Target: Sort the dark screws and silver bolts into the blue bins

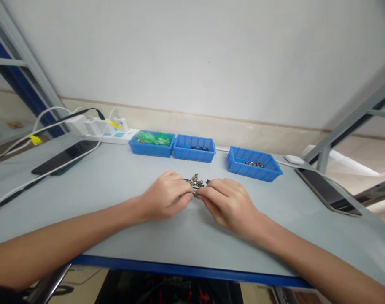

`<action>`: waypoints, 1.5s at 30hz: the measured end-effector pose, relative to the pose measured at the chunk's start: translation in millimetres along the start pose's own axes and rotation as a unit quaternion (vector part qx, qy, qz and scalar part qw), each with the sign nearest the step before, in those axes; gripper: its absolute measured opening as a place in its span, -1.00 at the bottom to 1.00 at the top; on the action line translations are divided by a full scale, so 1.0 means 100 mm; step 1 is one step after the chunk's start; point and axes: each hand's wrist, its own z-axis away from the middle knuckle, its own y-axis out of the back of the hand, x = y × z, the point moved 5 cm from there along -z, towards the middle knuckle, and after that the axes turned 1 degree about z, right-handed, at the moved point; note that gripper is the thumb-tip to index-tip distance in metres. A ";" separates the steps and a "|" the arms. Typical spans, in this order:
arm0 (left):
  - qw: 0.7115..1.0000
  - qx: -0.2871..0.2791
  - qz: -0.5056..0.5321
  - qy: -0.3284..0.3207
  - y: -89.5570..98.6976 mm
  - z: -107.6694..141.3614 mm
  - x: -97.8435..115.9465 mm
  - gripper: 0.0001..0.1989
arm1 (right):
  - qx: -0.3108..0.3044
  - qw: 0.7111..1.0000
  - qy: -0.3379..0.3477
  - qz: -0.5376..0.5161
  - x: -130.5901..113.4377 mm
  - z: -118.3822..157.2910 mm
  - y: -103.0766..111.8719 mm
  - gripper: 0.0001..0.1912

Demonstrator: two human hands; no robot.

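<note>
Soft light across the wall [192,63], greyer toward the right, slight blur, wide-angle stretch at edges

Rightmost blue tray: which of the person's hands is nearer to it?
Right. The right hand is on the near side of the rightmost blue tray, slightly left; the left hand is also on the near side but farther left.

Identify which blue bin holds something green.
The leftmost bin: it holds green plastic; the middle bin shows dark pieces, the right bin coppery ones.
</note>
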 end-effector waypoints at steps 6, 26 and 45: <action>0.998 0.031 0.019 0.041 0.16 -0.02 -0.04 -0.70 | 0.027 0.997 0.050 0.045 -0.03 -0.21 0.14 -0.74; 0.988 -0.114 -0.046 0.098 -0.11 0.06 -0.51 -0.74 | -0.152 0.981 -0.112 -0.034 0.71 0.04 -0.20 -0.73; 0.984 -0.131 -0.032 0.114 -0.11 0.03 -0.55 -0.75 | -0.224 0.963 -0.134 -0.074 0.86 0.04 -0.37 -0.90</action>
